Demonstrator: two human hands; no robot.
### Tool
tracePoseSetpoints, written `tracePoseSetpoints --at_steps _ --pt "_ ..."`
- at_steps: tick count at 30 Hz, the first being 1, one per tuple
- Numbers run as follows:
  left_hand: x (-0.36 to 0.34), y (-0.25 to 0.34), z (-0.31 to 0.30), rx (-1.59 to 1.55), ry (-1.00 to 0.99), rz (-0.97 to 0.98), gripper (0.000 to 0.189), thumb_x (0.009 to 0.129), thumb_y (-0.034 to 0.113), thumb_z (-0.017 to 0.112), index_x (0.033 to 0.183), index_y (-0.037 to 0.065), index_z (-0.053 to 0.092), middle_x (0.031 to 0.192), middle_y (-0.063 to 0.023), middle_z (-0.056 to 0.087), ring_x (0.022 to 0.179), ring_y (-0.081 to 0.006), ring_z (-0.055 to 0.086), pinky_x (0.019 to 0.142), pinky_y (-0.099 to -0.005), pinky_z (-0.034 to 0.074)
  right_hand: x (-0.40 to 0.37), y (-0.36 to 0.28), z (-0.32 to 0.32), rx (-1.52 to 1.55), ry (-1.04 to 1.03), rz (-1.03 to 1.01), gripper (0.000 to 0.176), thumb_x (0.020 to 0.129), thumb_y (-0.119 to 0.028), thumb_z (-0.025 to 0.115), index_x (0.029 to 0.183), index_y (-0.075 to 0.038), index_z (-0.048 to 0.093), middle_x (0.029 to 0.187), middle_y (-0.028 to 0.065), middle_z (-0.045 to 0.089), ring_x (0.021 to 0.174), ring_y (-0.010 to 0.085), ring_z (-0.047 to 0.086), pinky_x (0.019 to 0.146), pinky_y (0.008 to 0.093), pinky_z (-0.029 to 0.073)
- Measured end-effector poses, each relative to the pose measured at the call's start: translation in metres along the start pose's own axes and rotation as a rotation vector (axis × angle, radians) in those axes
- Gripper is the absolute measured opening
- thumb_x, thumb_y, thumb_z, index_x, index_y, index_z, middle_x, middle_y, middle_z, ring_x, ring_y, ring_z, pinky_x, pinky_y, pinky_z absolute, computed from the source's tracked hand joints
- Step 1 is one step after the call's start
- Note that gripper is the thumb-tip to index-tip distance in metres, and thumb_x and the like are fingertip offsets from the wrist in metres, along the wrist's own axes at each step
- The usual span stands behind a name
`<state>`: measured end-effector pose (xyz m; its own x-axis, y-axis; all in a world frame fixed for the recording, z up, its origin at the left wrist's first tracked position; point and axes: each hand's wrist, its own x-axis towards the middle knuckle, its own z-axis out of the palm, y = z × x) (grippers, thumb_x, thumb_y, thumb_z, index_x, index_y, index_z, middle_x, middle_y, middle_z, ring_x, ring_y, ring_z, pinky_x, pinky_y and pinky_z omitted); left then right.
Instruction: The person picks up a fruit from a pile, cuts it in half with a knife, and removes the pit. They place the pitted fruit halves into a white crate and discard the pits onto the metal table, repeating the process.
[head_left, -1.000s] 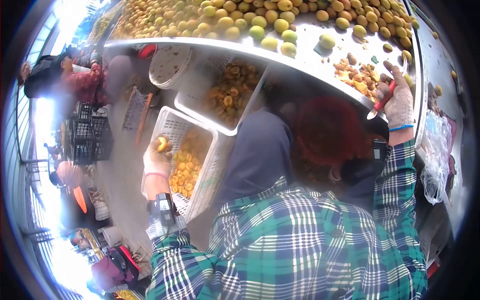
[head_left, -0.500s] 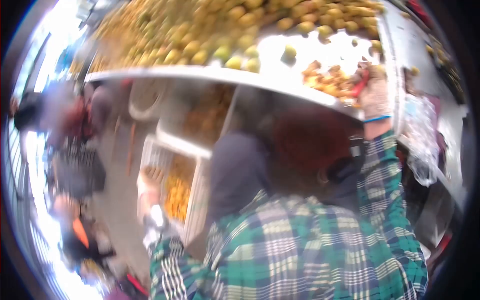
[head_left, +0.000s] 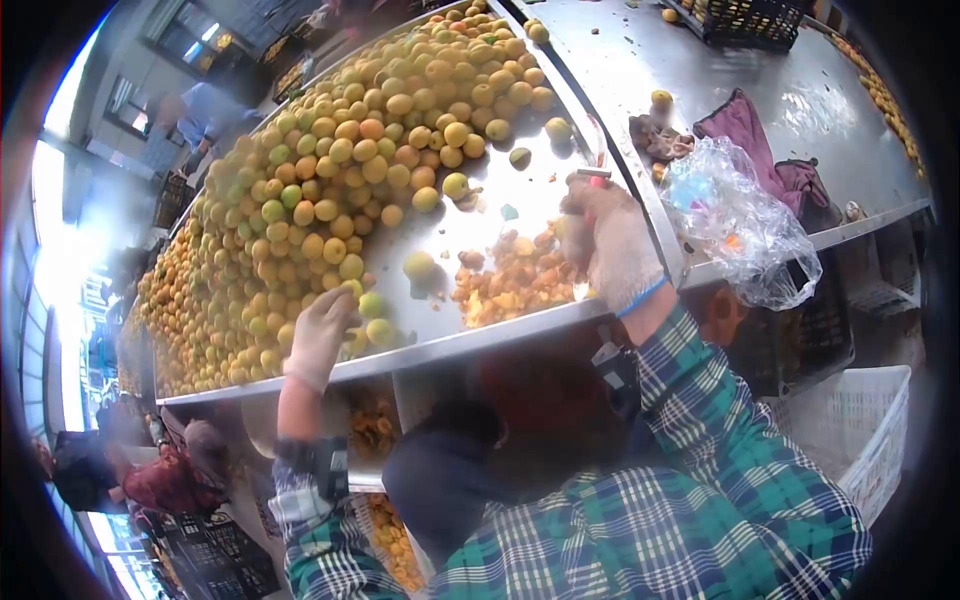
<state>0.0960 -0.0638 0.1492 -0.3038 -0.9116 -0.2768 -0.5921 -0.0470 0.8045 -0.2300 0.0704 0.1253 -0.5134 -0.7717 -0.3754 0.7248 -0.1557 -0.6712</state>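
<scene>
My gloved left hand [head_left: 322, 335] reaches over the front edge of the table, its bent fingertips right at some yellow-green apricots [head_left: 370, 304] on the near side of a big pile [head_left: 335, 180]. No fruit shows inside its grasp. My right hand [head_left: 612, 245], also gloved, is closed around a small red-handled tool [head_left: 594, 183] with a metal crosspiece at its top. Beside that hand lies a heap of orange cut fruit pieces [head_left: 515, 278]. A single apricot [head_left: 419, 265] sits on the bare metal [head_left: 455, 235] between the two hands.
A raised metal rim [head_left: 645, 195] borders the table on the right. Past it lie a clear plastic bag [head_left: 745, 215] and a purple cloth [head_left: 745, 140]. White crates [head_left: 860, 440] stand below at right; fruit pieces [head_left: 392, 540] fill another below left. People work at left.
My left hand has moved up from the crate of fruit pieces below to the apricots on the table. My right hand stays by the cut pieces with the red-handled tool. The view has turned.
</scene>
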Motion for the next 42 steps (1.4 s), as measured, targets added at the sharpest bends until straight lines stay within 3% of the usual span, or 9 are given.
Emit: tracePoseSetpoints --at_steps 15,17,19,24,29,32,35,36,42 --pt "0.196 -0.019 0.089 0.633 0.285 0.186 0.055 0.083 0.026 0.07 0.127 -0.003 0.054 0.11 -0.0181 0.066 0.097 -0.0236 0.064 0.089 -0.0309 0.047 0.004 0.008 0.003 -0.458 -0.188 0.054 0.026 0.095 -0.026 0.057 0.112 -0.007 0.06 0.074 -0.001 0.053 0.052 0.0026 0.048 0.044 0.0198 0.042" --pt "0.19 -0.011 0.086 0.387 0.261 0.07 0.047 0.085 0.029 0.067 0.118 -0.003 0.06 0.106 -0.0151 0.067 0.09 -0.0222 0.063 0.083 -0.0314 0.049 0.009 0.015 0.005 -0.55 -0.244 0.014 0.028 0.095 -0.025 0.056 0.115 -0.006 0.058 0.077 -0.0012 0.056 0.065 0.0036 0.053 0.057 0.0213 0.045" --pt "0.175 -0.017 0.081 -0.583 0.146 -0.077 0.032 0.09 0.027 0.059 0.112 0.004 0.061 0.093 -0.007 0.063 0.075 -0.0151 0.056 0.067 -0.0274 0.046 0.013 0.014 0.01 -0.618 -0.24 0.032 0.028 0.094 -0.025 0.057 0.112 -0.004 0.057 0.08 0.0014 0.058 0.073 0.0077 0.055 0.065 0.0257 0.047" --pt "0.066 0.034 0.101 -1.33 -0.171 -0.026 0.038 0.094 0.024 0.051 0.126 0.004 0.05 0.102 -0.012 0.059 0.075 -0.0156 0.05 0.067 -0.0255 0.044 0.015 0.035 0.018 -0.888 -0.321 -0.159 0.035 0.088 -0.022 0.056 0.118 -0.006 0.048 0.085 0.0188 0.063 0.077 0.0326 0.063 0.069 0.0427 0.049" --pt "0.018 0.043 0.134 -0.967 -0.208 0.161 0.04 0.098 0.032 0.046 0.129 0.007 0.048 0.107 -0.0143 0.056 0.076 -0.0156 0.048 0.069 -0.0268 0.045 -0.008 0.059 0.024 -1.055 -0.35 -0.403 0.043 0.088 -0.021 0.055 0.127 -0.013 0.04 0.089 0.0227 0.064 0.082 0.0441 0.062 0.072 0.0521 0.048" --pt "0.004 0.033 0.145 -1.116 -0.08 0.043 0.049 0.085 -0.004 0.058 0.13 -0.002 0.039 0.109 -0.0109 0.058 0.096 -0.0181 0.056 0.085 -0.0305 0.048 -0.024 0.062 0.022 -1.061 -0.347 -0.415 0.042 0.088 -0.022 0.055 0.126 -0.013 0.04 0.088 0.0231 0.063 0.083 0.0437 0.062 0.07 0.0527 0.049" --pt "-0.009 0.006 0.15 -0.944 -0.017 0.077 0.056 0.087 -0.003 0.057 0.138 -0.001 0.032 0.114 -0.0091 0.054 0.1 -0.0171 0.055 0.085 -0.0287 0.048 -0.041 0.063 0.021 -1.106 -0.377 -0.395 0.046 0.086 -0.013 0.055 0.129 -0.009 0.041 0.094 0.0209 0.063 0.088 0.0402 0.062 0.075 0.0469 0.05" --pt "-0.01 0.003 0.157 -0.856 0.071 0.12 0.046 0.099 0.045 0.044 0.119 0.004 0.051 0.114 -0.0111 0.058 0.107 -0.0217 0.058 0.094 -0.0354 0.049 -0.046 0.063 0.023 -1.149 -0.393 -0.375 0.045 0.086 -0.012 0.054 0.129 -0.009 0.041 0.094 0.0219 0.063 0.087 0.0415 0.062 0.074 0.048 0.05" --pt "-0.019 0.017 0.155 -1.084 0.07 0.009 0.051 0.098 0.048 0.044 0.119 0.002 0.053 0.11 -0.0121 0.062 0.101 -0.0219 0.061 0.089 -0.0346 0.051 -0.057 0.087 0.028 -1.205 -0.37 -0.505 0.043 0.087 -0.011 0.053 0.129 -0.012 0.041 0.09 0.0227 0.063 0.083 0.0431 0.062 0.07 0.0505 0.05"
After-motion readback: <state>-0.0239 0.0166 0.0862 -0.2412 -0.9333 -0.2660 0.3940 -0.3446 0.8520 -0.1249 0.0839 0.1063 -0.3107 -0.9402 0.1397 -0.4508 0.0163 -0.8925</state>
